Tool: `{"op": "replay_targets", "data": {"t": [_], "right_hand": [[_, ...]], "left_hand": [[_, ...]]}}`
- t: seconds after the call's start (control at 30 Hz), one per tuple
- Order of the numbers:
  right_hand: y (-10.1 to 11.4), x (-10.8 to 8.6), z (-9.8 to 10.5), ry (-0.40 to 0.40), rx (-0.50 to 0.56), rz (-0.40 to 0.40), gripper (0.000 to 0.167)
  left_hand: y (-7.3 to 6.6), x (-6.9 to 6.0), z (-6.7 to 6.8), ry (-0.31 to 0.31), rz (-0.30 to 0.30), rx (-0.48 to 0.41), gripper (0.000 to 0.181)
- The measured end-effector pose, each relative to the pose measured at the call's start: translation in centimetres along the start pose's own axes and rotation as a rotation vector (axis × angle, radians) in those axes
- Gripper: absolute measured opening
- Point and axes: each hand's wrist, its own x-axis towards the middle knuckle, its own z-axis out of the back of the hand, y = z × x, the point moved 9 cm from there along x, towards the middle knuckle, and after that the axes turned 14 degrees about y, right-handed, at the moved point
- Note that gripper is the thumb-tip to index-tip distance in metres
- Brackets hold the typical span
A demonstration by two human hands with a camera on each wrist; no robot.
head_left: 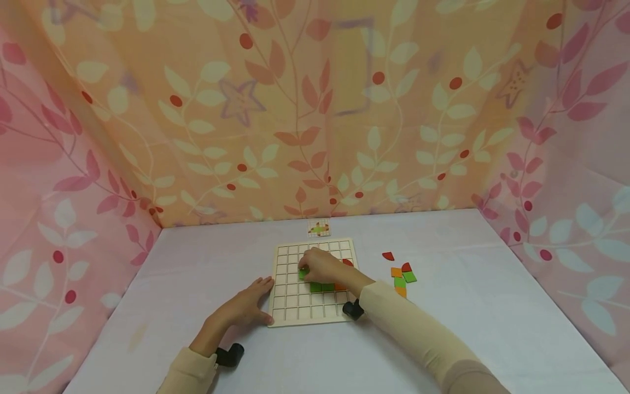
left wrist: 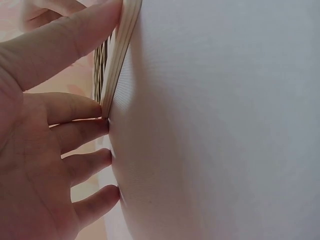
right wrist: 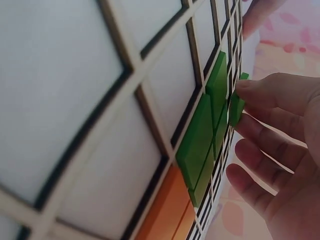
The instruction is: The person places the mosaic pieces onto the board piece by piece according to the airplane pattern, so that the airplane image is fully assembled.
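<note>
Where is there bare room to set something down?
The tabletop is bare left of the grid board, beyond the left hand, and right of the loose tiles. Mid-board is crowded: the right hand pinches a green tile beside others.

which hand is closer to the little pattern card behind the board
Right. The right hand is over the grid board, pinching a green tile, with the pattern card beyond it. The left hand is farther off, at the board's left edge.

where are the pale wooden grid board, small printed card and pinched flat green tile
Pale wooden grid board point(head_left: 292, 301), head view: bare lower-left cell.
Small printed card point(head_left: 319, 227), head view: centre of printed face.
Pinched flat green tile point(right wrist: 236, 108), right wrist view: lower visible part.
</note>
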Motion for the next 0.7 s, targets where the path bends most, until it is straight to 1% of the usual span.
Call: {"op": "replay_targets", "data": {"t": [0.1,0.27,0.4,0.53,0.7], "right_hand": [[0.19,0.22,-0.21,0.02,0.005,-0.001,0.025],[0.2,0.33,-0.49,0.041,-0.015,-0.02,0.027],[0.1,0.34,-0.47,0.044,-0.022,-0.031,0.025],[0.09,0.29,-0.4,0.045,-0.027,-0.025,0.022],[-0.36,-0.16,-0.22,0.021,0.003,-0.015,0.023]], "left_hand": [[0.0,-0.06,0.01,-0.002,0.003,-0.001,0.097],[0.01,-0.07,0.02,-0.002,0.005,-0.008,0.097],[0.07,-0.06,0.02,-0.003,0.007,-0.006,0.097],[0.1,-0.02,0.05,-0.006,0.004,0.003,0.097],[0.12,0.08,-0.01,-0.004,0.002,-0.005,0.097]]}}
